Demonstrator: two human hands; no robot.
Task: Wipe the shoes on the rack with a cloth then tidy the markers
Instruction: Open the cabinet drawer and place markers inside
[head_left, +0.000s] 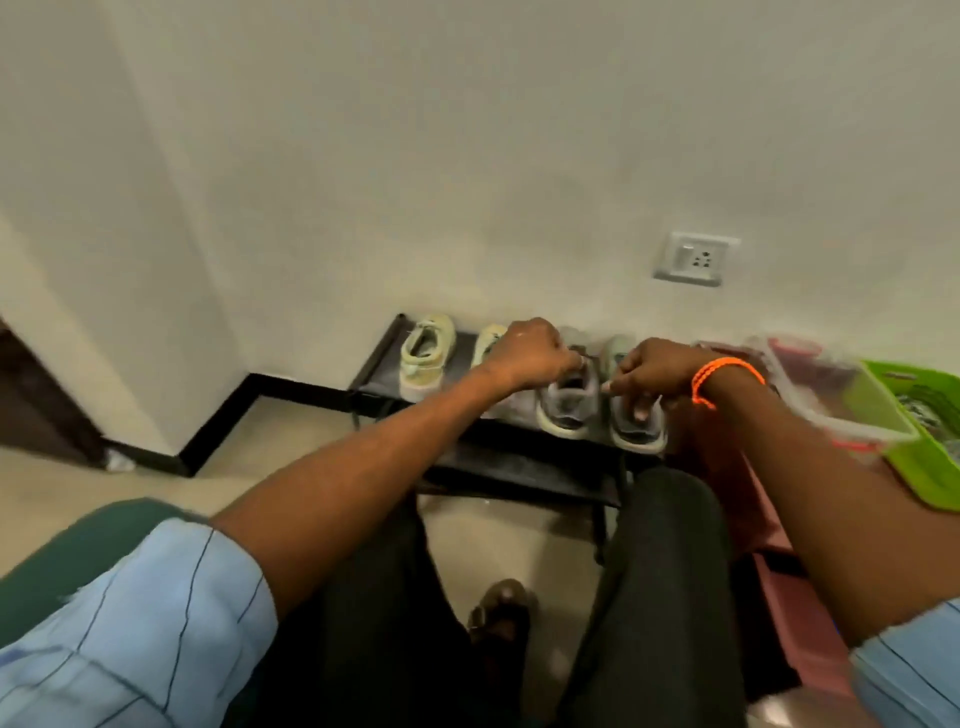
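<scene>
Both hands are down at the black shoe rack (374, 364): the left hand (535, 353) grips the collar of one grey sneaker (566, 410), and the right hand (654, 369) curls into its partner (636, 421) just beside it. No cloth shows and the view is blurred, so this looks like the shoe-wiping step, with a cloth needed next. The markers are likely in the clear tub (810, 410) at right.

Wall socket (696, 258) above; green basket (930, 467) at right; clear plastic tub (831, 410) beside it

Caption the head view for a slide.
Seated person's left hand and right hand each grip a grey shoe on the black rack.
</scene>
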